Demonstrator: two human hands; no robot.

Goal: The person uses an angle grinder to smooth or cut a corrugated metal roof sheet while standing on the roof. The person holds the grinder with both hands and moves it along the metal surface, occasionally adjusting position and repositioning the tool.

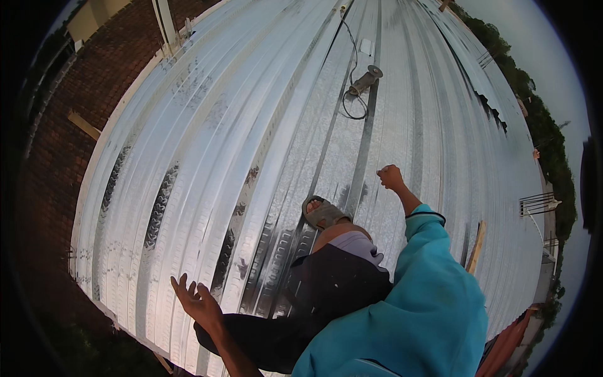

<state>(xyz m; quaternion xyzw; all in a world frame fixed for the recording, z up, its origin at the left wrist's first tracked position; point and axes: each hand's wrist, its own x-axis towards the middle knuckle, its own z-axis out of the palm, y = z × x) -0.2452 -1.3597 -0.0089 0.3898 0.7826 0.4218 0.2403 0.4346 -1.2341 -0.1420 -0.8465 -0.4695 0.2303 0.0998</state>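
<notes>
Head view shows the left grip [198,306] spread, the right grip [392,178] curled closed, seemingly empty, and, ahead on the metal roof [408,119], the angle grinder [362,83], probably heavy, best held by its body.

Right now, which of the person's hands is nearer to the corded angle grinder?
Right. The right hand is below the angle grinder in view, slightly rightward; the left hand is farther, lower left.
</notes>
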